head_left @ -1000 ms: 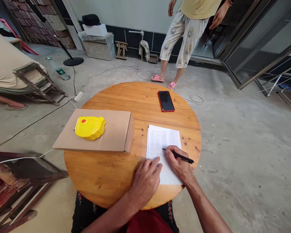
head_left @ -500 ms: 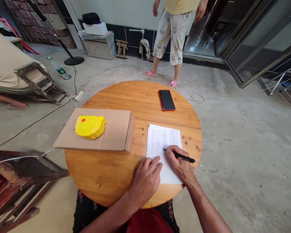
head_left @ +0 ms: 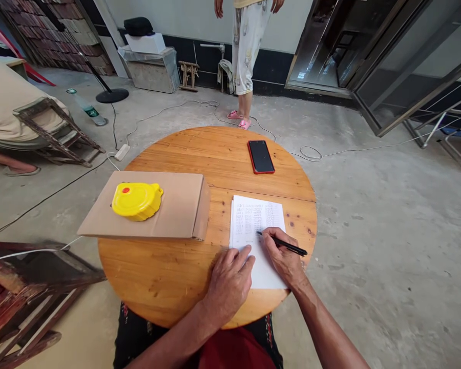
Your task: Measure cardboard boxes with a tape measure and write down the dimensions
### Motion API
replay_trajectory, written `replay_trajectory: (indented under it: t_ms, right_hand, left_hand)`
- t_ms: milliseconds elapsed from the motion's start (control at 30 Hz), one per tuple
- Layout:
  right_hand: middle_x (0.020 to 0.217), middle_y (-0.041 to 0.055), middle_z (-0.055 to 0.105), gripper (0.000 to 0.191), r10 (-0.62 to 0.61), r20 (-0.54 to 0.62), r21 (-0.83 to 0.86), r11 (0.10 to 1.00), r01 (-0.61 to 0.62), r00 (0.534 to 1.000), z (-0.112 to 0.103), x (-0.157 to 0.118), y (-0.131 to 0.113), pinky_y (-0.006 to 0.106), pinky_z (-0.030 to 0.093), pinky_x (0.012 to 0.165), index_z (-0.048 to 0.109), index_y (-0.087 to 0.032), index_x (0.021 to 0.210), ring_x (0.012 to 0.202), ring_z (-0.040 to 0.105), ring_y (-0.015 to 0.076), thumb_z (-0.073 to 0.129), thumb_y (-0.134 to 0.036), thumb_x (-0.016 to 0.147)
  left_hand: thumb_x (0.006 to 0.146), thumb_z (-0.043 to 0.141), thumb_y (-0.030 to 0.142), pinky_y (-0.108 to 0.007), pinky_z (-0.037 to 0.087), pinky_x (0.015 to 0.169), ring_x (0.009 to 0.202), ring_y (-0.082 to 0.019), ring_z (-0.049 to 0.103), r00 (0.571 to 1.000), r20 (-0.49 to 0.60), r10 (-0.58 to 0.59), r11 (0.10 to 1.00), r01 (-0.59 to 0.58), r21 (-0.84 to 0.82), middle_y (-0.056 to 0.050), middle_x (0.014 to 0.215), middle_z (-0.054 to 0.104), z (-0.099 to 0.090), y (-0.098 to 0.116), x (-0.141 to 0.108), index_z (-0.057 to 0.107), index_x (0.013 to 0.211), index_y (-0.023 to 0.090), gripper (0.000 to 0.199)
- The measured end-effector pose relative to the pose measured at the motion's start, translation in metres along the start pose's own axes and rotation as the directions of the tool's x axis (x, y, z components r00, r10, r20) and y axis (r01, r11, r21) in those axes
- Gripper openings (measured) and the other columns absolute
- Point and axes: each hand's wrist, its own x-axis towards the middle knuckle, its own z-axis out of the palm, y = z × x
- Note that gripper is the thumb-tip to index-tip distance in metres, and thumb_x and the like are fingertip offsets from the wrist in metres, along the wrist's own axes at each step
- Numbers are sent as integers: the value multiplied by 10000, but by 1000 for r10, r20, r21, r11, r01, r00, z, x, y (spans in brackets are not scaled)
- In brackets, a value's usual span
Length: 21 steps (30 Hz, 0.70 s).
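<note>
White sheets of paper (head_left: 257,210) with rows of handwriting lie on the round wooden table (head_left: 157,277). My right hand (head_left: 282,256) is closed around a black pen (head_left: 292,247), its tip touching the top sheet just below the written rows. Resting on the lower left edge of the paper, my left hand (head_left: 230,277) is flat with its fingers somewhat apart and holds nothing. Left of the paper is a cardboard box (head_left: 176,205) with a yellow tape-measure-like case (head_left: 137,201) on top. A dark phone with a red edge (head_left: 261,157) lies beyond the paper.
Past the table stands a person in pink slippers (head_left: 244,124). Cables (head_left: 311,154) run over the floor. Wooden chairs (head_left: 54,128) are at the left, with a bottle (head_left: 92,111) and a black stand base (head_left: 112,96) behind. A metal-framed door (head_left: 403,66) is at the right.
The standing person has shifted left and now stands with legs close together. The whole view has moved slightly. My hands keep nearly the same places on the paper.
</note>
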Motion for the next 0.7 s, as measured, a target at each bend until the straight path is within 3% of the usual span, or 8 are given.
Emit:
replay_trajectory:
  t_ms: [533, 700]
  right_hand:
    - [645, -15, 610, 207, 28, 14, 5, 1000, -28, 1000, 0, -1, 1, 237, 413, 546, 635, -190, 772, 570, 524, 134, 538, -313, 907]
    - [710, 9, 658, 202, -5, 12, -13, 1000, 5, 1000, 1, 0, 1, 244, 442, 605, 644, -182, 790, 623, 564, 144, 527, -292, 912]
  left_hand:
    - [834, 534, 53, -424, 506, 845, 1004, -246, 542, 1000, -22, -1, 1000, 0, -24, -28, 1309, 636, -1, 0, 1, 618, 1140, 200, 349]
    - [840, 527, 55, -418, 508, 840, 996, -243, 541, 1000, -23, -2, 1000, 1, -23, -29, 1305, 639, -2, 0, 1, 622, 1133, 202, 341]
